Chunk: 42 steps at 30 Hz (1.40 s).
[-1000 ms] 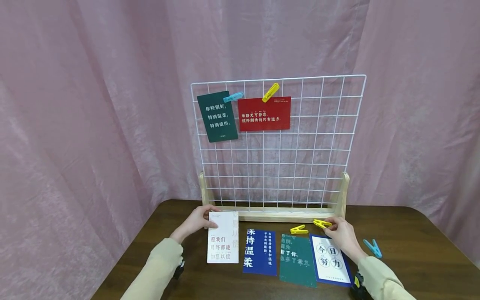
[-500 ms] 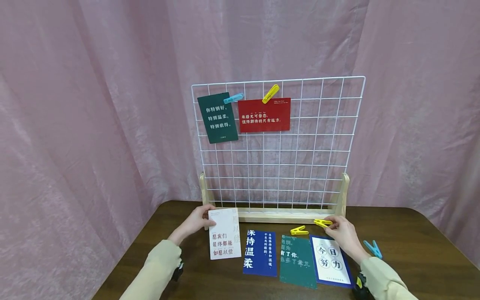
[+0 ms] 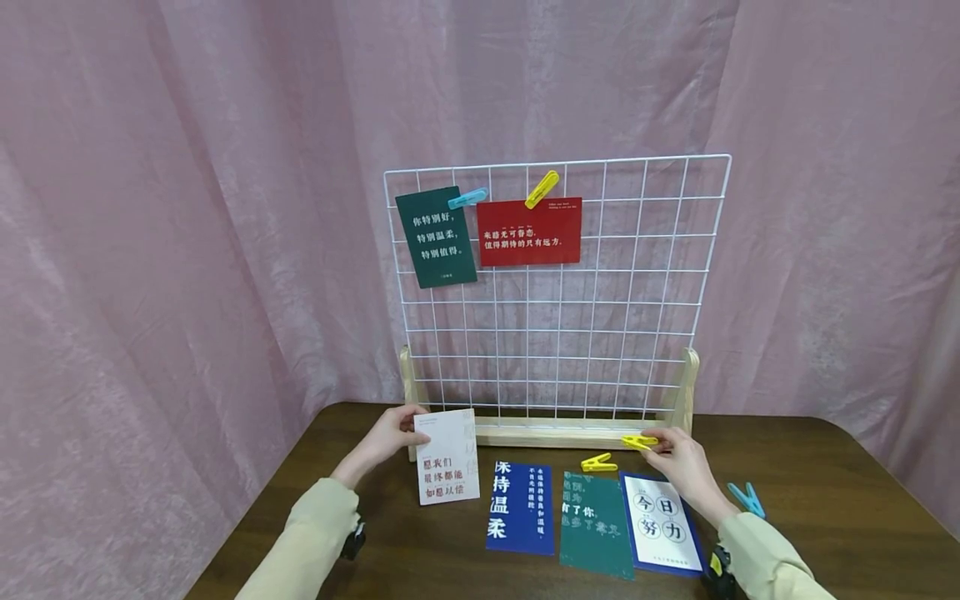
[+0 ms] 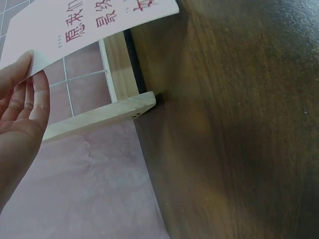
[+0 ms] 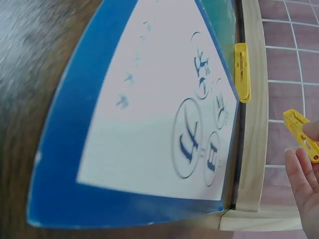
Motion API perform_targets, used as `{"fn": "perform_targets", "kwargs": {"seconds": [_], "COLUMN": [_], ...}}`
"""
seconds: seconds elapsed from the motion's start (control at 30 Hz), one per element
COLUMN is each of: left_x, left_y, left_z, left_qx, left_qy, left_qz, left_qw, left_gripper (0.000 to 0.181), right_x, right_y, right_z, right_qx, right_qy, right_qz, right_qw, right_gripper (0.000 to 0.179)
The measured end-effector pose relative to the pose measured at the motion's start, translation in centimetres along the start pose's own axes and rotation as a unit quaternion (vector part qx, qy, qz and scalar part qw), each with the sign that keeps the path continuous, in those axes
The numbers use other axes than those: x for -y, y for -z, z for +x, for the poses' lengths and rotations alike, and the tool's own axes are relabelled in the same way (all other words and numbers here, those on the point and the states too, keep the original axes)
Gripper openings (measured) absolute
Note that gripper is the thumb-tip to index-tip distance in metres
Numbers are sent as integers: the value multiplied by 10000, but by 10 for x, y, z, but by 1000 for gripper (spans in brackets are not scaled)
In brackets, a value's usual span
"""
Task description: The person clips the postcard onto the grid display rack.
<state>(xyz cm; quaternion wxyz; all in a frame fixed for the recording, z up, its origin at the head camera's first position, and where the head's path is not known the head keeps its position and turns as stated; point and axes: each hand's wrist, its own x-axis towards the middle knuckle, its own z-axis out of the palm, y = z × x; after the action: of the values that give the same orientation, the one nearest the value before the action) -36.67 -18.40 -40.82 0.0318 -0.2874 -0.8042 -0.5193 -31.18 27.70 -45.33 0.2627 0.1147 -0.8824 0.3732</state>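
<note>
Between thumb and fingers, my left hand pinches the left edge of a white card with red writing. In the left wrist view the card is raised off the table, in front of the stand's left foot. My right hand holds a yellow clothespin near the stand's wooden base. The right wrist view shows this clothespin gripped by thumb and fingers. A second yellow clothespin lies on the table behind the green card.
A white wire grid stands in a wooden base. A dark green card and a red card are clipped on it. A blue card, green card, blue-edged white card and blue clothespin lie on the table.
My left hand has lifted the white card, which has risen and tilted slightly. My right hand has shifted slightly up and to the left with the yellow clothespin.
</note>
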Motion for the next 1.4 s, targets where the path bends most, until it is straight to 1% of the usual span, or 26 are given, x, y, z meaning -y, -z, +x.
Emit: {"fn": "perform_targets", "kwargs": {"seconds": [0.07, 0.13, 0.23, 0.3, 0.37, 0.43, 0.53, 0.6, 0.67, 0.77, 0.8, 0.9, 1.0, 1.1, 1.23, 1.37, 1.4], "left_x": [-8, -17, -32, -37, -38, -36, -25, -20, -17, -24, -26, -31, -34, -36, -37, -38, -38], "left_y": [0, 0, 1, 0, 0, 0, 1, 2, 3, 4, 4, 5, 6, 6, 6, 6, 6], "left_z": [-1, -3, -5, -5, -3, 0, 9, 15, 22, 30, 33, 39, 46, 52, 58, 64, 65], "left_qx": [-52, -107, -262, -374, -522, -682, -994, -1230, -1486, -1803, -1897, -2080, -2218, -2282, -2205, -2138, -2126], "left_qy": [51, 103, 236, 283, 321, 247, 230, 191, 216, 211, 227, 287, 220, 97, -13, 79, 91], "left_qz": [-10, 8, 63, 122, 103, 47, 21, 145, 236, 308, 251, 192, 385, 779, 1279, 1663, 1663], "left_qw": [10000, 9999, 9994, 9988, 9981, 9974, 9948, 9921, 9884, 9829, 9813, 9775, 9741, 9705, 9670, 9626, 9628], "left_gripper": [24, 24, 24, 24, 25, 26, 27, 27, 26, 25, 24, 23, 23, 23, 23, 20, 19], "right_x": [-1, 2, 11, 17, 22, 26, 30, 34, 39, 47, 49, 56, 62, 67, 77, 91, 95], "right_y": [-1, -2, -1, -1, -1, -3, -7, -10, -12, -14, -15, -18, -22, -26, -31, -35, -36], "right_z": [1, 2, 4, 6, 7, 10, 13, 16, 18, 22, 23, 26, 30, 35, 42, 50, 52], "right_qx": [18, 31, 90, 148, 215, 260, 255, 227, 203, 254, 268, 332, 328, 347, 450, 554, 563], "right_qy": [129, 174, 90, 23, -51, -56, -8, 71, 143, 194, 210, 234, 335, 430, 499, 592, 617], "right_qz": [-25, 2, 153, 218, 218, 157, 72, 61, 93, 189, 211, 307, 397, 518, 713, 878, 916], "right_qw": [9999, 9998, 9998, 9997, 9995, 9995, 9996, 9997, 9996, 9993, 9992, 9987, 9981, 9971, 9952, 9928, 9923], "right_gripper": [28, 30, 31, 31, 30, 29, 28, 28, 28, 27, 27, 26, 27, 28, 28, 26, 26]}}
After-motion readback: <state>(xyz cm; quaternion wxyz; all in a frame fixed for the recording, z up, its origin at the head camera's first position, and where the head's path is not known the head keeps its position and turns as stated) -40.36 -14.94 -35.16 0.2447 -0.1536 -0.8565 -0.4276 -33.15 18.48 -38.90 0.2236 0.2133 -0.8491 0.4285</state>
